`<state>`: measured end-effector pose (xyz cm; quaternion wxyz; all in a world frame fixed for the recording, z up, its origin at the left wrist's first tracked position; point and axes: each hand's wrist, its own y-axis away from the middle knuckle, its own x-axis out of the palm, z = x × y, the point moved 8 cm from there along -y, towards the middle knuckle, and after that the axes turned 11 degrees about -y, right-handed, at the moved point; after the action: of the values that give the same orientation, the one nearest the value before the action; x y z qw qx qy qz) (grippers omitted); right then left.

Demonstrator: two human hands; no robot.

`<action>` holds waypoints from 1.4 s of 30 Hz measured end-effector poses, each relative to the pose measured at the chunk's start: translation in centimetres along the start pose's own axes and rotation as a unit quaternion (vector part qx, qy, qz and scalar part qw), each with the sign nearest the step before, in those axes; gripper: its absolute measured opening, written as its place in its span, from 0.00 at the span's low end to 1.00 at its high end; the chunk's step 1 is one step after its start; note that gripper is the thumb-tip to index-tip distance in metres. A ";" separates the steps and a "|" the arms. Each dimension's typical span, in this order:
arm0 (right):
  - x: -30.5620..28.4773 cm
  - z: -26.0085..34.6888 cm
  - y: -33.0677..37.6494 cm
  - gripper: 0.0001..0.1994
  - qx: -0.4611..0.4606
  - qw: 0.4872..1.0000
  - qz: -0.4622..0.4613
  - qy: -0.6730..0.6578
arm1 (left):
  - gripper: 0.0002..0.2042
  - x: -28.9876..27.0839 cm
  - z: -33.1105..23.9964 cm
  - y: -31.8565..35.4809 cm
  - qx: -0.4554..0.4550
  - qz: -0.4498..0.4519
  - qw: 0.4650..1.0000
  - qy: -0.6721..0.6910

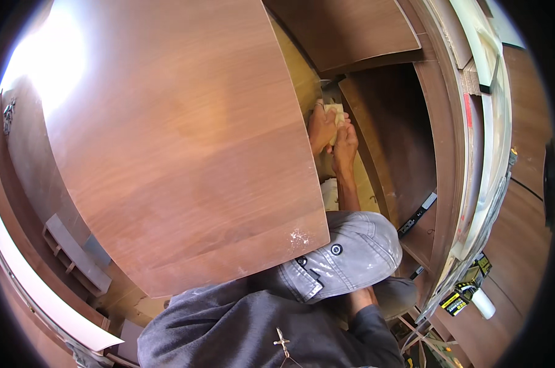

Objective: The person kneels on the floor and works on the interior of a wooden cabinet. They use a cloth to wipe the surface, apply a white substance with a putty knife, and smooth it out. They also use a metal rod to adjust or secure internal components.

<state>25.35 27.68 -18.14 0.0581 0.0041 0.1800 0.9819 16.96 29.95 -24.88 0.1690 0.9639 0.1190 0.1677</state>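
Both hands are close together in the narrow gap beside a large brown wood-grain panel [185, 141]. My left hand [321, 127] comes out from behind the panel's right edge, its forearm hidden, with bent fingers against a small pale-yellow piece [335, 109]. My right hand [345, 146] reaches up past my knee and closes on the same piece from below and the right. The piece looks like a soft block or folded pad; its exact kind is too small to tell. The fingers cover part of it.
My bent knee in grey trousers [357, 251] is beside the panel's lower right corner. To the right are an open brown cabinet compartment [394, 122] and a black bar-shaped piece [417, 214]. Yellow-and-black boxes [455, 302] and a white cylinder [483, 303] sit at lower right.
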 end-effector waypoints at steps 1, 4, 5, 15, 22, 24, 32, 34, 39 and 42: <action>-0.3 -0.4 0.3 0.11 0.001 1.000 -0.007 -0.007 | 0.16 0.4 -0.2 0.6 -0.033 0.020 0.997 0.067; 0.1 0.2 -0.1 0.11 -0.031 0.999 0.019 -0.020 | 0.14 0.0 -1.9 0.8 -0.038 0.015 0.997 0.061; 0.4 0.0 -0.1 0.11 -0.023 0.999 0.029 -0.026 | 0.12 -0.3 -1.3 0.4 -0.032 -0.008 0.998 0.051; 1.3 0.8 0.1 0.09 -0.008 0.999 0.017 -0.046 | 0.10 -0.7 -3.4 0.8 -0.036 0.008 0.997 0.068; 1.4 0.7 -0.1 0.10 -0.021 0.999 0.014 -0.022 | 0.10 -1.2 -3.1 1.1 -0.053 0.001 0.996 0.078; 1.5 0.3 0.4 0.11 -0.007 0.999 -0.002 -0.033 | 0.11 -1.3 -3.2 0.7 -0.044 0.005 0.997 0.056; 1.3 0.2 0.8 0.12 0.016 1.000 -0.003 -0.021 | 0.14 -1.0 -1.4 0.8 -0.047 0.013 0.998 0.045; 1.2 -0.1 0.8 0.12 0.009 0.999 0.003 -0.049 | 0.15 -1.3 -1.6 0.8 -0.042 0.005 0.999 0.032; -2.0 -1.9 -1.6 0.12 -0.061 0.998 -0.006 -0.007 | 0.17 -0.4 -2.9 2.1 -0.085 -0.012 0.991 -0.099; 1.7 -1.3 -2.2 0.11 0.023 0.999 0.040 -0.016 | 0.16 -2.7 -2.1 -1.0 -0.002 -0.050 0.997 0.060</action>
<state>23.88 29.46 -20.19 0.0213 0.0280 0.2008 0.9790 13.60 30.70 -24.15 0.1716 0.9448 0.1765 0.2164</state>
